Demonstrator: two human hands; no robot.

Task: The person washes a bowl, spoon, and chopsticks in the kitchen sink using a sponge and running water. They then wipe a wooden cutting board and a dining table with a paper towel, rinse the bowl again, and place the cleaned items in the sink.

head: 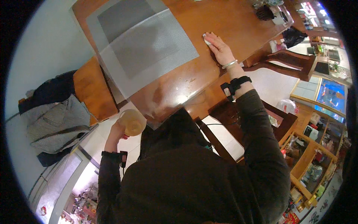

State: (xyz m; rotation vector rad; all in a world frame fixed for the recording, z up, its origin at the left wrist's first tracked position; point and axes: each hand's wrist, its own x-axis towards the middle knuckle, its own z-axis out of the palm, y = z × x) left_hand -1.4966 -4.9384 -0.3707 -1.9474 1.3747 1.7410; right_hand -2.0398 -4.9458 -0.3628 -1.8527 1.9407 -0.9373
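Observation:
My right hand [221, 50] lies on the wooden table [223, 16], its fingers over a small white cloth or tissue [207, 40] pressed to the tabletop. A bracelet and a black strap are on that arm. My left hand [119, 130] holds a round, translucent yellowish bowl or cup [133, 123] off the table's near left corner, above the floor. Most of its fingers are hidden behind the bowl. Between the hands, a grey translucent mat [151, 42] covers the left part of the table. Small crumbs or wet marks [191, 80] show on the wood near the front edge.
Potted plants [265, 12] stand at the table's far right corner. A dark wooden chair [302, 64] is at the right, another near my right elbow. At the left, a grey garment [58, 123] hangs beside a wooden chair [93, 89]. Shelves [307, 162] with many items stand lower right.

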